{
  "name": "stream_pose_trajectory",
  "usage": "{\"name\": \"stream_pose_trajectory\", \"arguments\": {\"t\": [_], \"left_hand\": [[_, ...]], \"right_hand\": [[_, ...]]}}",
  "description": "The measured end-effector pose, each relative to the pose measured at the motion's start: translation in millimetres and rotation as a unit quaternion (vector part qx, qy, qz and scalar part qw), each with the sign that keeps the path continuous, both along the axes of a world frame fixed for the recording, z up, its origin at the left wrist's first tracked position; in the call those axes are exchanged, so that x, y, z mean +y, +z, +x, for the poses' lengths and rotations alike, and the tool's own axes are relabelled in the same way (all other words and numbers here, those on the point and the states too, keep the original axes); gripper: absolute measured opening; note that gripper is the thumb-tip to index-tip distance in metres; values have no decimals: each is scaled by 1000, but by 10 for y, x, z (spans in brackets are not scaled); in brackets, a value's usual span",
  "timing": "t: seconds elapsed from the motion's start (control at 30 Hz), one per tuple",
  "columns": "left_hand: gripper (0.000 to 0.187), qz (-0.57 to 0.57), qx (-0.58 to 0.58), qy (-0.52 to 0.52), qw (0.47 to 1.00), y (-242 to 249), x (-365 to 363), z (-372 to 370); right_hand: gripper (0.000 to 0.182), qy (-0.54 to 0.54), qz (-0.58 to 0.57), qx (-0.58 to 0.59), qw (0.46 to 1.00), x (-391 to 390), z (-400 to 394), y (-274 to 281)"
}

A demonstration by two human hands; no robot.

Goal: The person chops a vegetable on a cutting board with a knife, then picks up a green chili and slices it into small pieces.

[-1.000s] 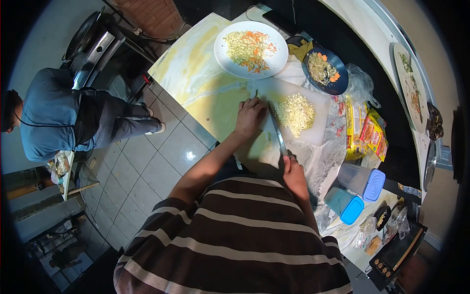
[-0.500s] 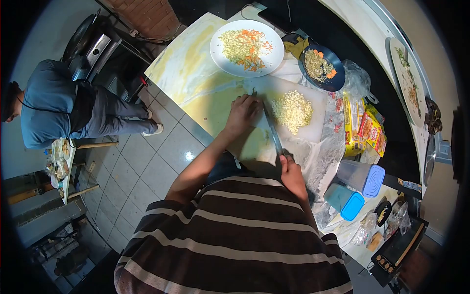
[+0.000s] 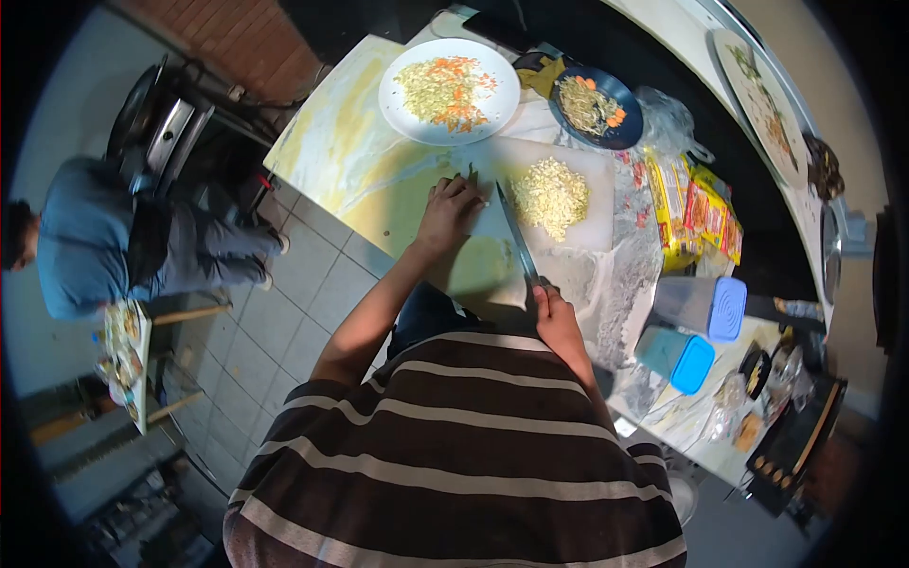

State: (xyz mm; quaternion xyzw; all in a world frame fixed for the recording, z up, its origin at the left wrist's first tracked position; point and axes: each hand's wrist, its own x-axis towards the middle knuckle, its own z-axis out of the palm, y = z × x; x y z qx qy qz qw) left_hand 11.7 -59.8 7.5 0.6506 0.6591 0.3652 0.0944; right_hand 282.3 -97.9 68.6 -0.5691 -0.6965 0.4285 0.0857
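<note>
My right hand [image 3: 557, 317] is wrapped around the handle of a long knife [image 3: 517, 232], its blade pointing away from me along the left side of a chopped pile. That pile of pale, finely chopped vegetable [image 3: 552, 197] lies on a white cutting board [image 3: 599, 168]. My left hand [image 3: 449, 213] rests left of the blade, fingers curled and bunched. A small dark green piece [image 3: 472, 172] pokes out beyond its fingers; what kind it is cannot be made out. A narrow gap separates the fingertips from the blade.
Behind the board stand a white plate [image 3: 398, 118] of chopped vegetables and a dark bowl [image 3: 632, 133] with sprouts and carrot slices. Yellow packets [image 3: 674, 222] and blue-lidded containers [image 3: 727, 308] [image 3: 692, 364] sit at right. Another person [image 3: 90, 237] bends over at far left.
The view has shifted slightly, so the table's contents appear further left and up. Both hands and the knife keep nearly the same places relative to the board.
</note>
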Motion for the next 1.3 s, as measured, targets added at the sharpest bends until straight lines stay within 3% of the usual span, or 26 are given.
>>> {"name": "stream_pose_trajectory", "arguments": {"t": [0.17, 0.33, 0.47, 0.67, 0.83, 0.93, 1.3], "left_hand": [[13, 65, -20, -121, 990, 2, 182, -140], [15, 47, -96, -275, 955, -77, 397, -350], [16, 21, -88, -339, 937, -61, 528, -444], [14, -13, -78, -422, 903, 21, 813, -526], [12, -10, -69, -454, 888, 3, 926, -494], [10, -25, -140, -453, 880, -55, 927, -462], [8, -20, -144, -419, 896, -45, 944, -496]], "right_hand": [[42, -101, 5, 10, 995, -193, -324, -4], [45, -242, -39, 50, 968, -590, -833, -32], [43, -348, -22, 74, 934, -892, -1291, -74], [41, -417, 0, 56, 907, -1138, -1734, -13], [41, -445, 2, 17, 895, -1132, -1902, 73], [42, -437, 25, 10, 899, -1110, -1956, 50], [40, -407, 6, -56, 912, -861, -2075, 121]]}}
